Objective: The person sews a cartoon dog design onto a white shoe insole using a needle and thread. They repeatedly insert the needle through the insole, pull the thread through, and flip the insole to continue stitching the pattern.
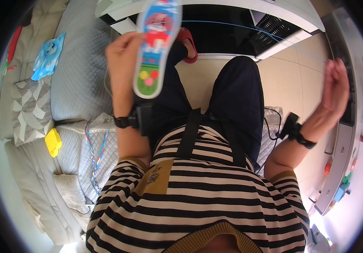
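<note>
My left hand (pixel 126 47) grips the edge of a cross-stitch insole (pixel 153 53), which is held up in front of my left thigh. The insole has a white border and colourful stitching, with green and three round dots at its heel end. Its upper end runs out of the picture. From its upper part a taut blue thread (pixel 225 22) stretches to the right. Far out at the right, my right hand (pixel 336 85) is raised with its fingertips pinched at the thread's far end. Any needle there is too small and blurred to see.
A black-topped white table (pixel 221 38) stands ahead of my knees. On the sofa (pixel 77 63) at left lie a blue packet (pixel 49 57), a yellow plastic piece (pixel 53 142) and braided coloured threads (pixel 94 164). A black cable (pixel 274 139) hangs by my right wrist. Drawers (pixel 336 164) line the right side.
</note>
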Tool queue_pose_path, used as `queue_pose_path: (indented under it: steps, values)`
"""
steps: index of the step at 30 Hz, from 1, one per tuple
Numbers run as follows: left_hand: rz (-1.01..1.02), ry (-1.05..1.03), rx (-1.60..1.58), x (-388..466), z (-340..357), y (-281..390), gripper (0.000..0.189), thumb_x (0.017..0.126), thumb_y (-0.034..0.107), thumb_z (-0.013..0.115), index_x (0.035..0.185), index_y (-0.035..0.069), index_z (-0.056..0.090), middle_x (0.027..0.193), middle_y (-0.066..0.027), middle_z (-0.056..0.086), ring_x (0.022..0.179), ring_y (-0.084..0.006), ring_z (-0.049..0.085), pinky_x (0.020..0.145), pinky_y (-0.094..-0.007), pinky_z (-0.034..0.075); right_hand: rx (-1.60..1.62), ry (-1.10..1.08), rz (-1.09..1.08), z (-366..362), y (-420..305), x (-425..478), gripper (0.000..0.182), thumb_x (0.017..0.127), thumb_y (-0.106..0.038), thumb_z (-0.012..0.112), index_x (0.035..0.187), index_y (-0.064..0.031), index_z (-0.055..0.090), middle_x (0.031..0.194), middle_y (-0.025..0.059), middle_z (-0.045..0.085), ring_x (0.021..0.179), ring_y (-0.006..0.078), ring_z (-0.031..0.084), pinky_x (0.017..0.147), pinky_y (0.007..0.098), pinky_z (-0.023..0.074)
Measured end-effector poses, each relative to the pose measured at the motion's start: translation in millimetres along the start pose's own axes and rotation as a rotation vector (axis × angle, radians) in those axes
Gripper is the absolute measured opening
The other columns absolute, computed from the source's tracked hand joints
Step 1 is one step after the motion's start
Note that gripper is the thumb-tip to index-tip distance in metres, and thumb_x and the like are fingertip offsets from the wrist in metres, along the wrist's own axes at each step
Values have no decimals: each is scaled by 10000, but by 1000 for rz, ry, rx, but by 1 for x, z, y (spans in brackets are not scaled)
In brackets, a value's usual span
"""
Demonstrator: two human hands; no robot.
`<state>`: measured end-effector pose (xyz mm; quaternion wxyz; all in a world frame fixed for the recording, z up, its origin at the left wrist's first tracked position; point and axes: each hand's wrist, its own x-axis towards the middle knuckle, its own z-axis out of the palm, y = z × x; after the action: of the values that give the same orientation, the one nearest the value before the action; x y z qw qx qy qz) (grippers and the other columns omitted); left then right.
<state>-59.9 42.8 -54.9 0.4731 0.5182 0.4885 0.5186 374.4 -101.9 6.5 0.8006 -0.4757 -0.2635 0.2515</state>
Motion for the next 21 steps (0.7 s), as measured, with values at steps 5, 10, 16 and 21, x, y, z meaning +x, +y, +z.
queue_pose_path:
  steps: [5, 10, 16, 21]
  values:
    - [18, 300, -197, 7, -33, 3, 153, 834, 77, 575, 903, -32, 658, 733, -71, 648, 594, -90, 590, 561, -211, 476, -331, 375, -639, -88, -19, 33, 104, 817, 118, 495, 744, 180, 458, 702, 177, 500, 629, 273, 580, 705, 504, 609]
    - [-70, -138, -162, -20, 31, 18, 154, 833, 97, 604, 884, -33, 670, 726, -49, 659, 587, -63, 585, 543, -192, 466, -557, 47, -563, 60, 25, -43, 158, 867, 20, 562, 991, 47, 656, 860, 64, 635, 853, 169, 661, 744, 203, 489]
    - [-108, -395, -308, -42, 68, 27, 174, 839, 114, 647, 887, -53, 657, 739, -66, 673, 609, -66, 619, 565, -173, 484, -372, -415, -494, 148, 56, -114, 229, 795, 82, 602, 979, -26, 686, 766, 4, 543, 676, 59, 509, 592, 175, 405]
    - [-141, -425, -285, -50, 74, 35, 167, 841, 119, 650, 879, -44, 662, 711, -55, 665, 604, -52, 607, 553, -161, 465, -308, -503, -486, 159, 73, -123, 232, 759, 96, 579, 948, -8, 665, 767, 49, 569, 657, 92, 525, 595, 209, 436]
